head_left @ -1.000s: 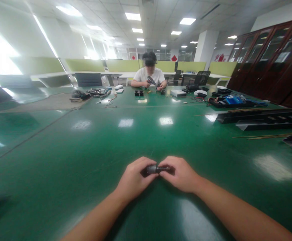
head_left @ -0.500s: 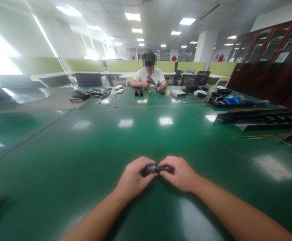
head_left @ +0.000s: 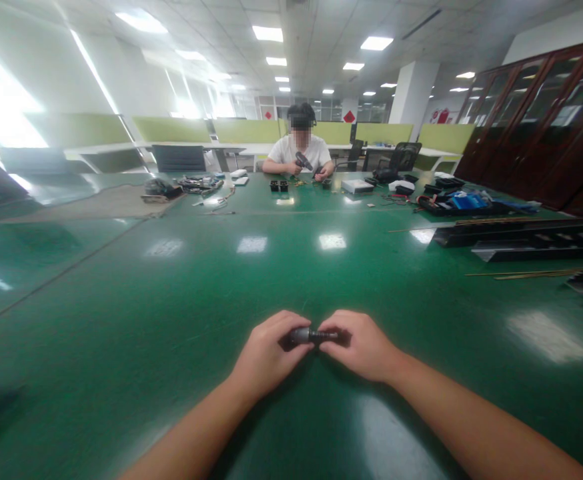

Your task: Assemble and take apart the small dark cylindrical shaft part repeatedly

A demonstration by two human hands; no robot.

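A short dark cylinder (head_left: 301, 335) with a greyish wider body on the left and a narrower ridged stem on the right lies sideways between my hands, low over the green table (head_left: 281, 280). My left hand (head_left: 271, 347) is closed around the wider body, thumb below and fingers above. At the other end, my right hand (head_left: 356, 343) pinches the ridged stem between thumb and fingers. My palms cover both ends of the piece, and its exact kind cannot be made out.
Across the table a person (head_left: 300, 150) holds a dark power drill (head_left: 303, 161). Before them sit black boxes (head_left: 278, 186) and a white box (head_left: 357, 186). Long black metal channels (head_left: 521, 233) and thin rods (head_left: 531, 273) lie at the right. Tools and wires (head_left: 201, 185) are at the far left.
Both hands stay on the dark cylinder with almost no movement. The whole view has shifted slightly, and the person opposite has lowered their head a little.
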